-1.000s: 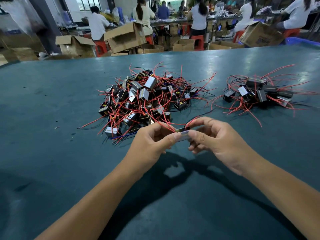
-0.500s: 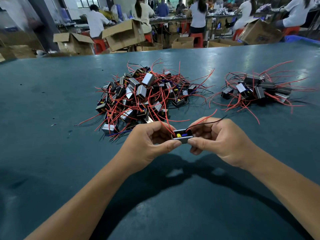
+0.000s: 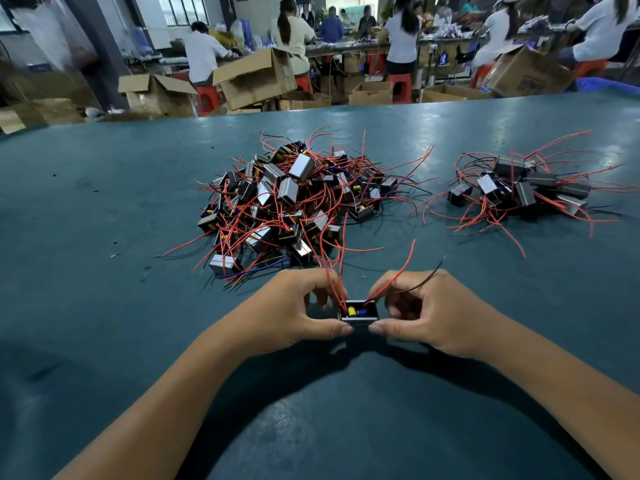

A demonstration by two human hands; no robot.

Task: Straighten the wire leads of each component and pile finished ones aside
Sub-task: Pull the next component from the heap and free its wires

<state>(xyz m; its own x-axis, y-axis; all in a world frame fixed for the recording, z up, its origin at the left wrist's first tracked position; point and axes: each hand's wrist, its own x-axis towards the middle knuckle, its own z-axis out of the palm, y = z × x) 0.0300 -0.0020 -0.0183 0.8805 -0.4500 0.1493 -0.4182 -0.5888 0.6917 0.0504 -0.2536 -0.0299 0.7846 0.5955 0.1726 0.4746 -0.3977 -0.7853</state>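
Black and small, the component [image 3: 359, 311] sat between both hands just above the teal tabletop [image 3: 104, 209]. The left hand [image 3: 294, 311] pinched its left end and the right hand [image 3: 429, 313] pinched its right end, fingers curled. Its red leads [image 3: 334, 271] rose upward. Behind it lay a big pile [image 3: 291, 202], and a smaller pile [image 3: 519, 192] lay to the right.

On the table [image 3: 104, 209], a big pile [image 3: 291, 202] lies behind the hands; a smaller pile [image 3: 519, 192] sits well to its right.
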